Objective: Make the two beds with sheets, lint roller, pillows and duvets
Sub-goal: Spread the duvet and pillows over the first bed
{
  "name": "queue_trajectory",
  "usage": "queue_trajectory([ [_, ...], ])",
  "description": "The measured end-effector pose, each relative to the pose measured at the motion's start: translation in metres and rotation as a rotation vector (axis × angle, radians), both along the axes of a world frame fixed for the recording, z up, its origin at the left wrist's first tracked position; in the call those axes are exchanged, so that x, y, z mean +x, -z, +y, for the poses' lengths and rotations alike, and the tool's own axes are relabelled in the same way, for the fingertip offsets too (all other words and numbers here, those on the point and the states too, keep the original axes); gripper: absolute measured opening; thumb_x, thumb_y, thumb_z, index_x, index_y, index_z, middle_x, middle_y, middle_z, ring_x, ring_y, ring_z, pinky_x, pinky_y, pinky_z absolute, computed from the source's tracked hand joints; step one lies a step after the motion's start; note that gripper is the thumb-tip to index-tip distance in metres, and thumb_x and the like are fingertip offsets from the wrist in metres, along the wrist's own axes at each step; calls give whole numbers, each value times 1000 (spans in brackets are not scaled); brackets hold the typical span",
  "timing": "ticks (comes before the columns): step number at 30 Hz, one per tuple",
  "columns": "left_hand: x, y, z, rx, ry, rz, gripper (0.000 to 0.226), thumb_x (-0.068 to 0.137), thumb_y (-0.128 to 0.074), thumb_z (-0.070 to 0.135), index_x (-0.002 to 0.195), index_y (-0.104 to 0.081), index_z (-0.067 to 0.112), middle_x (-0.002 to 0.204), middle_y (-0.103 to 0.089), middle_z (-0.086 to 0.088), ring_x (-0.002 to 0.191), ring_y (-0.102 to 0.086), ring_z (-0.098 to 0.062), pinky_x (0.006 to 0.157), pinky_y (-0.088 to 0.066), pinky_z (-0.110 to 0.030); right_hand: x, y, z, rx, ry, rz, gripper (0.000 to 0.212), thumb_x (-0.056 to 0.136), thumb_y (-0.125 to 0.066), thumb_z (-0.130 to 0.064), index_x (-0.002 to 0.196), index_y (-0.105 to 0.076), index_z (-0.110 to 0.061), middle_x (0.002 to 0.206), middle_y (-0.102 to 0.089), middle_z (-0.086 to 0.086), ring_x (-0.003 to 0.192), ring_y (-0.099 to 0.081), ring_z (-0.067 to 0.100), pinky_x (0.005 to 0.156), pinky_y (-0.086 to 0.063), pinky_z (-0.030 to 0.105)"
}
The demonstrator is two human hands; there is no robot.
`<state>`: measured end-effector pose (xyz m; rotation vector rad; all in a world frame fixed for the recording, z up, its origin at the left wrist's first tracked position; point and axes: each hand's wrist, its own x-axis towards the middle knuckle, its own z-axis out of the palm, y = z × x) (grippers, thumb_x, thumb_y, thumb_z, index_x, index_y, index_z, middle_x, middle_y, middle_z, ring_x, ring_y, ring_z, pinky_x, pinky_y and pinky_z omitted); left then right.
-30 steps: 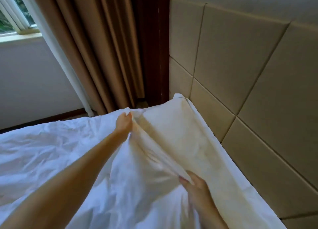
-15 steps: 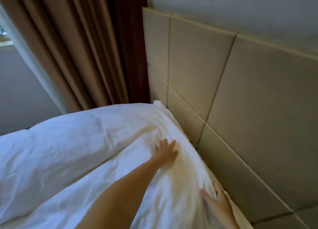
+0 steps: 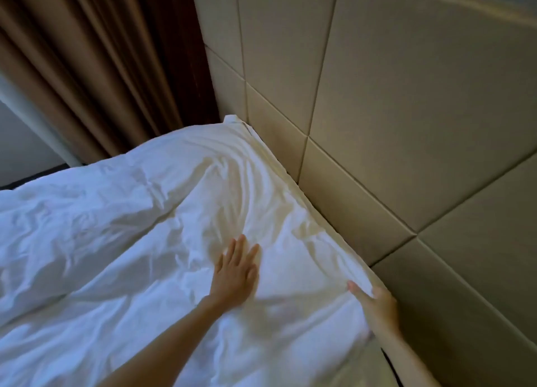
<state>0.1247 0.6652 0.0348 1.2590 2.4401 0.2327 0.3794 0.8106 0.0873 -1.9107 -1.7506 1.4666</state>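
Head view: the white duvet (image 3: 145,227) is spread over the bed and it's crumpled all over. Its top edge sits right against the padded beige headboard (image 3: 406,125). That edge runs diagonally from the far corner, which pokes up next to the brown curtain (image 3: 101,67), down toward the lower right of the shot. The rest stretches away from the headboard to the left and out of frame, so I can't tell which way the long axis goes.

Left hand (image 3: 236,273) lies palm down on the duvet, fingers (image 3: 241,250) straight and relaxed, pointing roughly at that far corner and holding nothing. Right hand (image 3: 377,305) is nearer the camera at the headboard-side edge, thumb and fingers pinching a fold of the duvet's edge, just beside the headboard.

Creases fan out from the area between the hands up toward the far corner. A bit of pale wall (image 3: 17,142) shows left of the curtain.
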Motion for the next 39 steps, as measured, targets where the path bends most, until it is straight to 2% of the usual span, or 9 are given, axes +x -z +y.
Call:
queue_trajectory([
  [4, 34, -8, -46, 14, -107, -76, 86, 71, 9, 59, 149, -18, 36, 159, 2, 5, 147, 4, -17, 116, -9, -42, -10, 3, 21, 80, -1, 95, 21, 81, -73, -31, 77, -62, -13, 74, -61, 1, 78, -57, 24, 61, -41, 29],
  [10, 115, 6, -153, -39, -151, -184, 85, 71, -3, 63, 150, -8, 31, 153, 16, 9, 147, 1, -17, 110, -25, -47, 61, 43, -57, -500, -98, 107, 118, 59, -79, -63, 150, -21, -16, 147, -38, -1, 128, -45, 19, 97, -40, 28],
  [14, 174, 35, -225, -227, -119, -188, 92, 65, -10, 67, 150, -15, 32, 158, 4, -3, 145, -17, -30, 102, -35, -53, 114, 80, -129, -556, -197, -179, 90, 83, -72, -20, 148, -12, -1, 149, -31, 14, 135, -35, 27, 98, -38, 27],
  [19, 206, 70, -272, -167, -9, 19, 106, 44, -82, 43, 138, -39, 20, 145, -35, -20, 130, -35, -35, 76, -51, -55, 150, 138, -190, -352, -75, -175, 75, 72, -80, -8, 135, -38, -3, 130, -53, 14, 100, -49, 19, 76, -41, 21],
  [22, 233, 82, -291, -77, 30, 113, 88, 67, -60, 48, 144, -31, 17, 150, -30, -20, 143, -15, -31, 91, -43, -57, 164, 175, -226, -254, 54, -191, 95, 69, -84, -23, 143, -27, -7, 140, -44, 16, 122, -48, 32, 100, -39, 36],
  [26, 282, 113, -357, -335, 120, 81, 106, 49, -41, 80, 133, -44, 16, 143, -41, -15, 143, -19, -27, 92, -26, -59, 183, 185, -253, -290, 69, -187, 56, 87, -66, -30, 125, -48, 7, 118, -55, 19, 112, -53, 31, 88, -42, 35],
  [29, 302, 110, -384, -460, 161, -30, 84, 36, -72, 69, 99, -63, 14, 97, -68, -9, 91, -67, -26, 78, -38, -50, 208, 150, -248, -148, 43, -93, 30, 93, -57, -29, 101, -57, 1, 93, -54, 13, 92, -55, 28, 76, -43, 35],
  [32, 317, 58, -356, -218, 112, 58, 36, 46, -80, 8, 69, -55, 19, 56, -59, -1, 45, -61, -20, 43, -38, -24, 241, 89, -222, 36, -18, -123, 25, 94, -56, -28, 95, -57, -3, 85, -56, 10, 88, -55, 30, 71, -38, 31],
  [39, 372, -15, -274, -116, -44, -282, 11, 93, -48, 24, 97, -53, 15, 109, -60, -7, 105, -55, -27, 71, -32, -30, 283, -7, -139, 325, -118, -477, 43, 93, -57, -32, 121, -53, 1, 122, -55, 26, 111, -52, 42, 87, -43, 44],
])
